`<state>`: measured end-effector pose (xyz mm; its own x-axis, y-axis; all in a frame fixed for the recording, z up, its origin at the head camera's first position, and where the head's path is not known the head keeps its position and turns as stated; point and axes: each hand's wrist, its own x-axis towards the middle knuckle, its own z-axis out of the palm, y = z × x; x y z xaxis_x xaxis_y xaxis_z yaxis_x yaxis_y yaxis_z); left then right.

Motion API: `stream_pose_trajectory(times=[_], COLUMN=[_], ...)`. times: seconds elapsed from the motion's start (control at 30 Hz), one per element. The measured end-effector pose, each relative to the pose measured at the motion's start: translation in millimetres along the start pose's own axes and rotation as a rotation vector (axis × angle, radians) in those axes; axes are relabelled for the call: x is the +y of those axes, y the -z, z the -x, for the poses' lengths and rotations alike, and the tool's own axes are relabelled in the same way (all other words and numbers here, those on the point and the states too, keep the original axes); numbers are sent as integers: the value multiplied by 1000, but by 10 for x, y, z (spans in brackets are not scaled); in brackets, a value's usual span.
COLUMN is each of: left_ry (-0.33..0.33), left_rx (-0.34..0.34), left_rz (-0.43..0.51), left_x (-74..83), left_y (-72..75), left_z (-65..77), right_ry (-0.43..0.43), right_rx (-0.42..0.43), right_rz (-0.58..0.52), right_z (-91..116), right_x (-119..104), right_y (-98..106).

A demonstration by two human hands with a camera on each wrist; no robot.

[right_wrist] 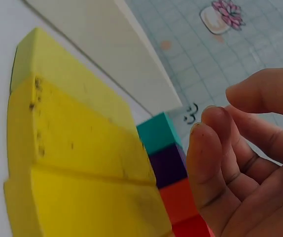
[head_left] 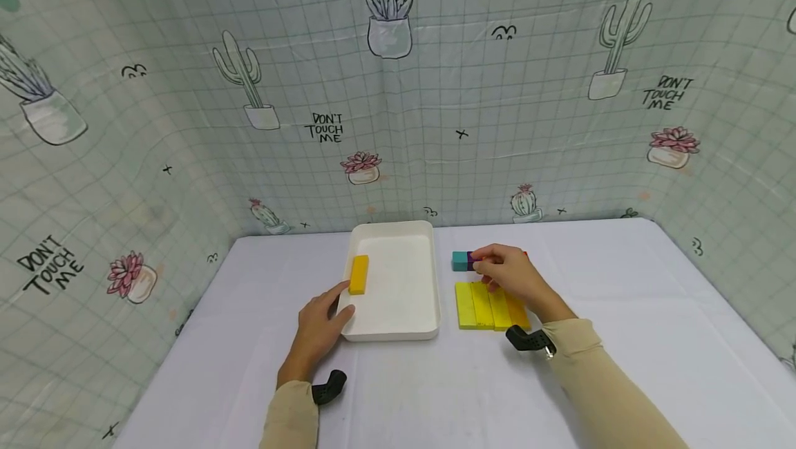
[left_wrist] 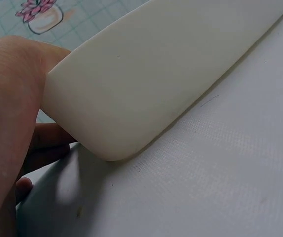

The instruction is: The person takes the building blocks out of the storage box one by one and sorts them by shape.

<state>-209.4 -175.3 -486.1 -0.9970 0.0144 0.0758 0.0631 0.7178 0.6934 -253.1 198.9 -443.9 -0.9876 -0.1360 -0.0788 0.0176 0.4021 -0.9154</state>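
My left hand (head_left: 318, 328) grips the near-left corner of a white tray (head_left: 392, 335), thumb at the rim; in the left wrist view the tray's wall (left_wrist: 131, 79) lies in front of part of the hand. Inside the tray, an orange-yellow block (head_left: 358, 275) lies along the left side. Over the coloured blocks on the right hovers my right hand (head_left: 513, 273), with nothing between its thumb and bent fingers. Beneath and in front of it several yellow blocks (head_left: 481, 305) lie side by side. Behind them are a teal block (right_wrist: 159, 133), a purple block (right_wrist: 167, 165), an orange block (right_wrist: 179, 195) and a red block (right_wrist: 191, 227).
The white tabletop (head_left: 398, 394) carries the tray left of the blocks. A patterned cloth (head_left: 435, 90) with cactus drawings hangs behind and at both sides. Black wrist devices sit on the left wrist (head_left: 329, 387) and right wrist (head_left: 528, 338).
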Motion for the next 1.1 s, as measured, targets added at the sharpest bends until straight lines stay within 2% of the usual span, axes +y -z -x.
stream_pose_trajectory(times=[0.2,0.4,0.53,0.87,1.1], left_ry=[-32,-13,-20,-77,-73], left_rx=[24,15,25,37,39], left_rz=[10,4,-2,5,3], left_x=[-15,-31,-32,-45,-44], left_y=[8,-1,-9,-23,-11], left_z=[-10,-18,-11,-5,-1], right_ry=[38,37,45,55,41], right_rx=[-65,-103,-127,-143,-166], right_rz=[-25,-28,-70,-115,-137], right_z=[-135,-272,-344,-457,-543], right_x=[-158,-307,-380,-483,-563], right_y=[-198,-413,-524,-688,-864])
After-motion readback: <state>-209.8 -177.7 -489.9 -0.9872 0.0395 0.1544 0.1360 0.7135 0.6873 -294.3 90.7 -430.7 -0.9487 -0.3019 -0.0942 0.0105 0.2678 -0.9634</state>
